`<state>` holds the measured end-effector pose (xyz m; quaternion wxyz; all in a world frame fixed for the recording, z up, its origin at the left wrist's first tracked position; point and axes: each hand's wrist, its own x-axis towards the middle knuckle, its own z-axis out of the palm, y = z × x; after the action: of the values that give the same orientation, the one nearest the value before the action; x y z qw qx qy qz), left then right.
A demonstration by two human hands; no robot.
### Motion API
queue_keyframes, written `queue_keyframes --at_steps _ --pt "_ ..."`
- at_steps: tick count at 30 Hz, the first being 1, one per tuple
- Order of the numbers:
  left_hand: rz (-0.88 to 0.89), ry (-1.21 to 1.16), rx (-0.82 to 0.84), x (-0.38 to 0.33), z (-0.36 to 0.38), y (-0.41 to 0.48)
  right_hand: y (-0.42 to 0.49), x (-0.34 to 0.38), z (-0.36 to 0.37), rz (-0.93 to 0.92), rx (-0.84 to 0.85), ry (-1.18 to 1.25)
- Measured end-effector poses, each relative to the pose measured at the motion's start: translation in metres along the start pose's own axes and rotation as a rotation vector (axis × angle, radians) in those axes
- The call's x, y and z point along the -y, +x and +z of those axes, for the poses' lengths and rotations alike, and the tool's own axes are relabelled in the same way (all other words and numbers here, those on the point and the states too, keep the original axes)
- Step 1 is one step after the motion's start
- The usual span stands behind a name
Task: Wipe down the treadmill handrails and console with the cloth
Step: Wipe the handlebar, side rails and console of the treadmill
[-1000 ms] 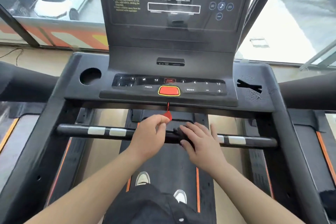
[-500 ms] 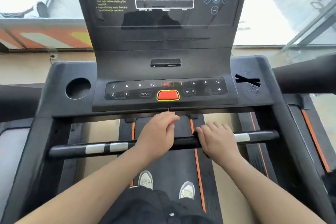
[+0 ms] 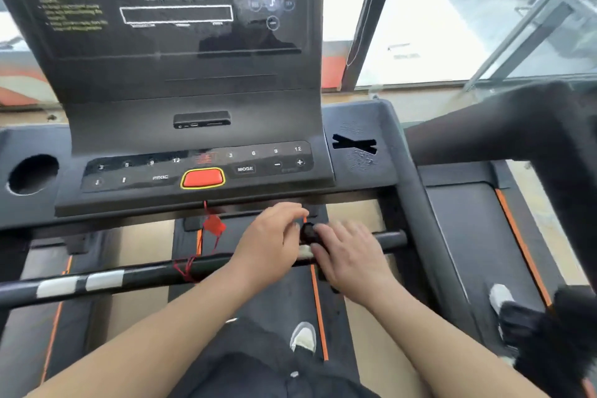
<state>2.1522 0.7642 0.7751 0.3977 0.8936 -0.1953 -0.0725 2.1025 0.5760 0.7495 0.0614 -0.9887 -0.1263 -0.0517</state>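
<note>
The cloth (image 3: 307, 232), a small dark wad, sits on the front crossbar (image 3: 145, 273) towards its right end, wedged between the two hands. The task looks to be in the handrail part: the wiping is on this bar, with the pale grip patch at its right partly under the fingers. Nothing shows which stretch of the bar is already done. The right side handrail (image 3: 484, 133) and the console (image 3: 193, 74) have no hand or cloth near them. The tray to the right of the button panel (image 3: 200, 165) carries pale specks, so I judge the console and side rails are left to do.

The right hand (image 3: 350, 257) lies across the bar with its fingers (image 3: 326, 236) nearly straight, spread a little, pressing down on the cloth and the bar under it. The left hand (image 3: 271, 236) is curled, its fingertips meeting the cloth's left edge. Motion blur makes it hard to say whether it pinches the cloth or only touches it, so I cannot tell.

Just left of the hands a red safety cord (image 3: 213, 228) hangs from under the red stop button (image 3: 203, 178) and loops round the bar. Below, the belt (image 3: 281, 307) and a pale shoe (image 3: 303, 336) show.
</note>
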Motion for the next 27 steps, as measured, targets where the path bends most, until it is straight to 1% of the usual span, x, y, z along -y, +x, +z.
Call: queue_keyframes --at_steps 3,5,8,11,14,15,16,17,19,20,23,25,26,27 --pt "-0.034 -0.007 -0.012 -0.016 0.013 0.004 -0.01 -0.053 -0.011 0.089 0.026 -0.15" --pt "-0.038 -0.022 -0.008 -0.028 0.019 0.006 -0.009 -0.059 -0.011 0.121 0.012 -0.094" --pt "-0.023 -0.025 -0.017 -0.041 0.02 0.019 0.001 -0.05 -0.018 0.228 -0.113 0.109" --pt "0.002 0.032 -0.046 -0.045 0.009 0.043 0.024 -0.061 -0.052 0.344 -0.263 0.261" --pt "-0.005 0.073 -0.063 -0.05 -0.003 0.071 0.061 -0.083 -0.09 0.38 -0.429 0.291" --pt "-0.013 0.068 -0.062 -0.052 -0.006 0.079 0.076 -0.089 -0.096 0.379 -0.453 0.285" --pt "-0.018 0.06 -0.059 -0.053 -0.008 0.087 0.089 -0.093 -0.093 0.375 -0.444 0.291" --pt "-0.016 0.058 -0.053 -0.054 -0.01 0.093 0.1 -0.095 -0.085 0.375 -0.383 0.307" --pt "-0.001 0.069 -0.041 -0.053 -0.012 0.105 0.106 -0.095 -0.058 0.374 -0.191 0.277" --pt "0.006 0.075 -0.033 -0.051 -0.012 0.11 0.103 -0.095 -0.043 0.336 -0.125 0.222" --pt "0.048 0.129 0.002 -0.039 -0.013 0.122 0.087 -0.099 -0.02 0.182 -0.076 0.118" --pt "0.124 0.265 -0.015 -0.031 -0.013 0.134 0.086 -0.102 -0.016 0.15 -0.013 0.065" --pt "0.158 0.381 -0.026 -0.028 -0.014 0.142 0.089 -0.104 -0.015 0.157 0.051 0.038" --pt "0.164 0.506 0.0 -0.028 -0.016 0.15 0.096 -0.104 -0.014 0.176 0.101 0.017"
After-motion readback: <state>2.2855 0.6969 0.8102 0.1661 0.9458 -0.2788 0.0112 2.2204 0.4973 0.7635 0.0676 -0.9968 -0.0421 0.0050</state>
